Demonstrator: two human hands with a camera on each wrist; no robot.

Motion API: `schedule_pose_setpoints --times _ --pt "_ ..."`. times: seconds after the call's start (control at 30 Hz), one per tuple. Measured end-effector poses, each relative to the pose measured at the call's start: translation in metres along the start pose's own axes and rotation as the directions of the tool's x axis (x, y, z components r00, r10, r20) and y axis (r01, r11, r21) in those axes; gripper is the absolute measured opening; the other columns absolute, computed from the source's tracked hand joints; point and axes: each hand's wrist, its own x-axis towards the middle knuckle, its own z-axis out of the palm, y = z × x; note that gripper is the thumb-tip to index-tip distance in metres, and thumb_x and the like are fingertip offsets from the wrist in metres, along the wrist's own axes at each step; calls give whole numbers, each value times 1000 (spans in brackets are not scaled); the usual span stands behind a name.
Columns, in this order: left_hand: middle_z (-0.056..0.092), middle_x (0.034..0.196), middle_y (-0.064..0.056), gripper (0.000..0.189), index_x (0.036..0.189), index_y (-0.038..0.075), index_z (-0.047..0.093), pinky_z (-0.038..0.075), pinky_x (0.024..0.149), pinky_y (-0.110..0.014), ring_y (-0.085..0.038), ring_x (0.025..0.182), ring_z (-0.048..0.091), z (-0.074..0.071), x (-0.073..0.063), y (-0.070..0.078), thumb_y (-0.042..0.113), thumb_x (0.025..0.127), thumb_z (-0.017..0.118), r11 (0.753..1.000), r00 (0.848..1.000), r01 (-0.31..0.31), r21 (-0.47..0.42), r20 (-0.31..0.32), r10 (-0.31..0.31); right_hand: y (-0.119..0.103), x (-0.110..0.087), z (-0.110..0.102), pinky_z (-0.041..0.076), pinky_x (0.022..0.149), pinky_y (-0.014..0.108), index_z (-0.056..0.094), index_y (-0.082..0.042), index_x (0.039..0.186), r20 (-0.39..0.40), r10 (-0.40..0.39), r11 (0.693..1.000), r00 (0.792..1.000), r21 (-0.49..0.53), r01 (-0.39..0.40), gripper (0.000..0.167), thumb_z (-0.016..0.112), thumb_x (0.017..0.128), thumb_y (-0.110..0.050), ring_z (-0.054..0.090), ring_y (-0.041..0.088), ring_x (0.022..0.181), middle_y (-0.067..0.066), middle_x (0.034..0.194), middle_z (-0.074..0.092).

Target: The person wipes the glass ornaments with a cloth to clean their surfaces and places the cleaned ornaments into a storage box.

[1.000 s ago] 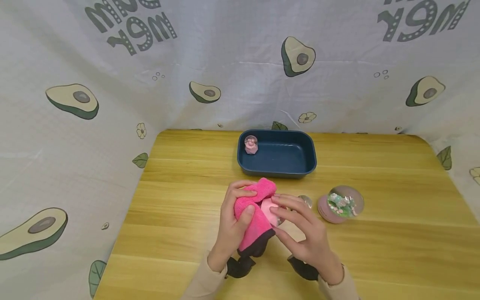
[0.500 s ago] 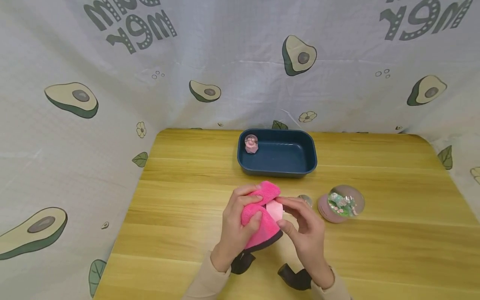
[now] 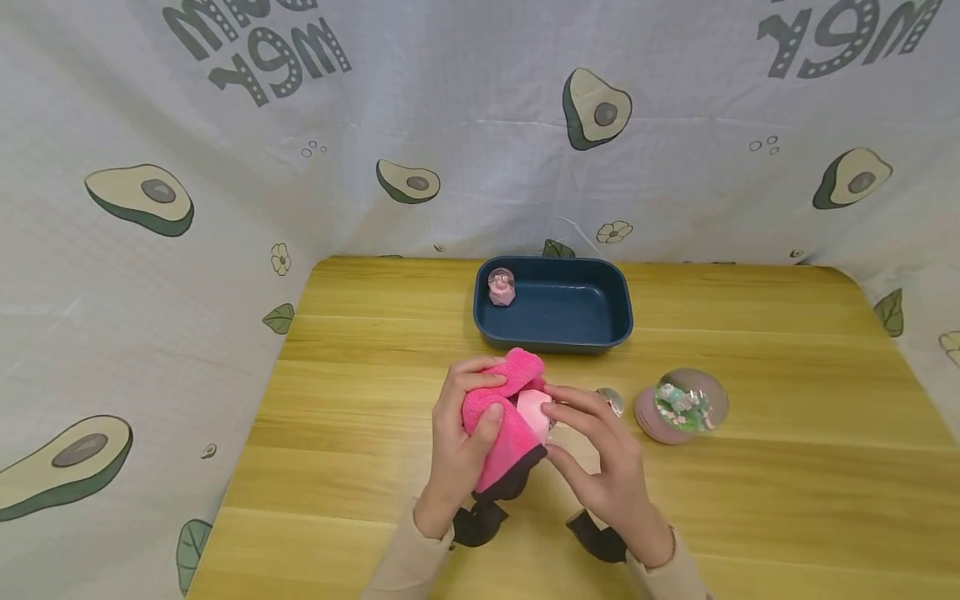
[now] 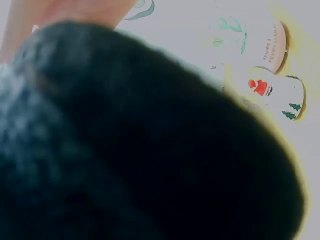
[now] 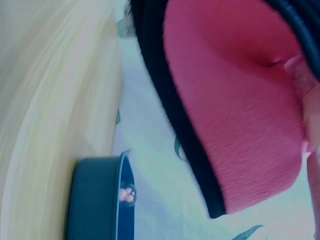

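Left hand [image 3: 459, 437] clamped on pink cloth [image 3: 510, 454], right hand [image 3: 613, 458] pinching pale-pink piece [image 3: 533, 412]; best to turn it slowly under light cloth pressure, grip secure.

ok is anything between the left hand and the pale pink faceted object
Yes: the bright pink fleecy cloth with dark edging lies folded between the left hand and the pale pink object. On the exposed side, nothing visible separates it from the right hand.
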Motion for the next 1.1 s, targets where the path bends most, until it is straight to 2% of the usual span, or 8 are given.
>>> schedule_pose_setpoints --times 0.13,0.3,0.47,0.6,0.73,0.8,0.93,1.1 --pt "55 119 -15 29 107 3 55 54 81 -38 -29 109 54 0 1 1 27 92 55 1000 1000 -21 -15 18 22 1 4 1 45 93 23 63 12 104 -34 -66 997 997 -29 65 34 65 91 -19 58 23 110 28 106 61" --pt "56 118 -14 28 107 4 55 54 81 -37 -27 109 55 -1 2 2 28 92 54 999 997 -54 -5 55 54 3 0 1 47 89 22 61 16 103 -65 -45 998 997 34 48 37 68 89 -18 60 22 104 28 103 61" --pt "56 117 -13 31 106 5 54 52 87 -38 -27 108 57 2 2 0 33 97 49 981 977 -177 79 134 166 4 -7 -2 50 85 21 57 20 105 -87 169 978 982 142 -156 42 69 88 -16 60 17 97 17 101 63" --pt "57 116 -13 30 105 5 54 52 87 -37 -26 107 58 3 0 -3 34 98 48 965 965 -234 117 150 216 -5 -7 -4 51 79 19 58 17 106 -80 387 915 919 159 -371 31 70 85 -3 62 12 90 7 98 63" --pt "58 114 -13 28 103 5 55 53 85 -37 -26 105 58 3 -3 -4 32 97 49 972 974 -212 99 104 202 -13 -4 -4 52 75 18 59 12 108 -50 462 884 885 107 -455 28 69 83 4 62 10 83 8 98 62" --pt "58 114 -14 26 103 5 56 53 83 -38 -27 105 58 3 -3 -4 29 95 50 985 985 -163 53 67 159 -14 -2 -5 52 76 18 60 9 110 -27 414 910 910 28 -414 32 70 86 -9 61 12 84 10 99 62" --pt "57 116 -15 26 104 2 55 54 82 -38 -29 107 56 0 -2 -2 26 92 53 998 999 -41 -54 14 42 -10 3 -7 46 87 19 60 8 114 34 207 975 978 -95 -203 49 65 90 -35 57 18 101 19 111 60" --pt "56 118 -15 27 105 1 54 54 82 -39 -30 109 55 -5 0 2 25 92 53 995 999 24 -100 28 -21 -6 7 -7 44 91 20 63 7 112 68 20 996 998 -86 -14 42 66 90 -29 58 19 101 23 112 60"
